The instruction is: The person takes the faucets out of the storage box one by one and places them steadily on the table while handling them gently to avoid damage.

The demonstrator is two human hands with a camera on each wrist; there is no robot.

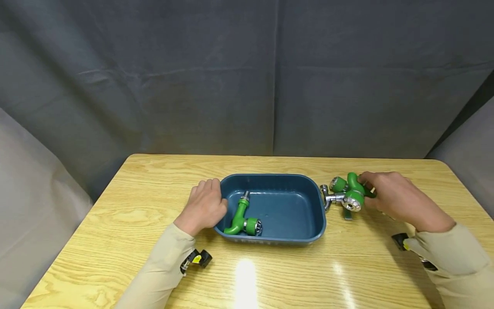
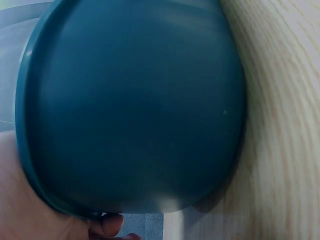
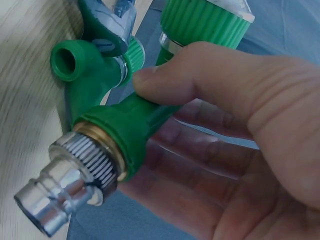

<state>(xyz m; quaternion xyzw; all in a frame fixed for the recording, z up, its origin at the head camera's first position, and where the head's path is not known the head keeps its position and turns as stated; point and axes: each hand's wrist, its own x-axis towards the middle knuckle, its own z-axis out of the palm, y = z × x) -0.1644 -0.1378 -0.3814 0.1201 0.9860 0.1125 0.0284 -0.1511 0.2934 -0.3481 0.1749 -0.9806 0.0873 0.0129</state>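
Note:
At the left end of a dark blue plastic tub (image 1: pixel 270 178), my left hand (image 1: pixel 205 204) grips the rim; the left wrist view shows the tub's outer wall (image 2: pixel 135 110) and a few fingertips beneath the rim. Inside the tub lies a green tap (image 1: pixel 240 216) with a ribbed knob. My right hand (image 1: pixel 397 195) holds another green tap (image 3: pixel 132 117) right of the tub, thumb on its body and fingers behind. That tap has a chrome threaded nozzle (image 3: pixel 65 185). Close against it is a further green tap (image 3: pixel 85 85), partly hidden.
A chrome tap (image 1: pixel 331 198) lies beside the tub's right end. The wooden table (image 1: pixel 162 184) runs back to a grey cloth curtain (image 1: pixel 193 107). More pale cloth (image 1: pixel 31 206) hangs at the left.

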